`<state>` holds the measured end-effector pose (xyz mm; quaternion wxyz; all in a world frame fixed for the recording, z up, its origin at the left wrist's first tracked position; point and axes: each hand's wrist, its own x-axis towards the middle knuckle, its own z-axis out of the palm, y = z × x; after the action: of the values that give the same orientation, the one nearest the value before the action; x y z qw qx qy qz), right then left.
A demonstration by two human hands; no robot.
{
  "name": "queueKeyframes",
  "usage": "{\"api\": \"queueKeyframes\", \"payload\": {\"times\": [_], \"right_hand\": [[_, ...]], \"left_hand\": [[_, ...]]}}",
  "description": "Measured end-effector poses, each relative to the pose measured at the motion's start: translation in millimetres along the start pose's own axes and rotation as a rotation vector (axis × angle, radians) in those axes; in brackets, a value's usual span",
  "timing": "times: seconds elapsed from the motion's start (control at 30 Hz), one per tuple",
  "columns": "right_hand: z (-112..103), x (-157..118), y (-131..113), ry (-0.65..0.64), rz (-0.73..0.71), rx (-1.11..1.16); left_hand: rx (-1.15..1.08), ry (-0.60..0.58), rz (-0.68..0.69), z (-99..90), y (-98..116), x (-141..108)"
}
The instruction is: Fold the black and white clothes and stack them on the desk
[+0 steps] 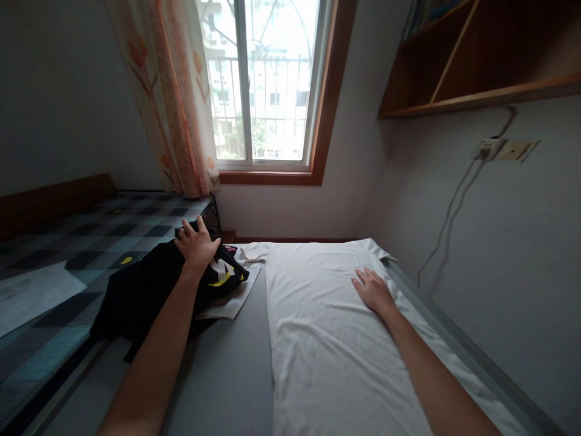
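A white cloth garment (318, 339) lies spread lengthwise over a grey surface (227, 375), with some wrinkles. My right hand (373, 292) rests on its upper right part, fingers spread and holding nothing. On the left, a crumpled black cloth (140, 290) with yellow and white marks lies partly on the grey surface and partly on the checked bed. My left hand (196, 243) is over the far end of this black cloth with its fingers apart. A pale flat sheet (233, 303) shows from under the black cloth.
A checked bed (167, 212) with a white paper (36, 293) stands at the left. Ahead are a curtain (175, 109) and a window (272, 91). A wooden shelf (481, 94) hangs at the upper right, above a socket (492, 147) with a hanging cable (447, 218).
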<state>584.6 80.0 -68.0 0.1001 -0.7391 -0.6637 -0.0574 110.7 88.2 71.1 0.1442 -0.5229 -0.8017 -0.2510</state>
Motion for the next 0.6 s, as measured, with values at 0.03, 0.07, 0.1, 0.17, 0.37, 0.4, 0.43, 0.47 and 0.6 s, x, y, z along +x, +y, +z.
{"api": "queueKeyframes", "payload": {"times": [0.03,0.07,0.1,0.17,0.37,0.4,0.43,0.47,0.6], "right_hand": [[0,0,0,0.0,0.001,0.0],[1,0,0,0.0,0.001,0.001],[1,0,0,0.001,0.0,0.004],[2,-1,1,0.005,0.0,0.012],[-7,-1,-11,0.146,-0.026,0.116],[-11,-1,-19,0.182,-0.056,0.178],[-16,0,-29,0.206,-0.1,0.26],[-21,0,-42,0.212,-0.152,0.359],[-38,2,-103,-0.013,-0.343,0.769]], "left_hand": [[0.005,-0.036,-0.001,1.4,-3,1],[0.013,-0.068,0.013,1.8,-5,1],[0.02,-0.084,0.037,1.1,-5,0],[0.021,-0.041,0.094,-4.3,-3,-1],[-0.242,0.266,0.268,-32.0,29,-8],[-0.314,0.272,0.31,-33.5,37,-11],[-0.387,0.248,0.365,-33.3,45,-14],[-0.457,0.194,0.438,-31.2,53,-17],[-0.6,-0.222,0.808,-11.8,67,-29]]}}
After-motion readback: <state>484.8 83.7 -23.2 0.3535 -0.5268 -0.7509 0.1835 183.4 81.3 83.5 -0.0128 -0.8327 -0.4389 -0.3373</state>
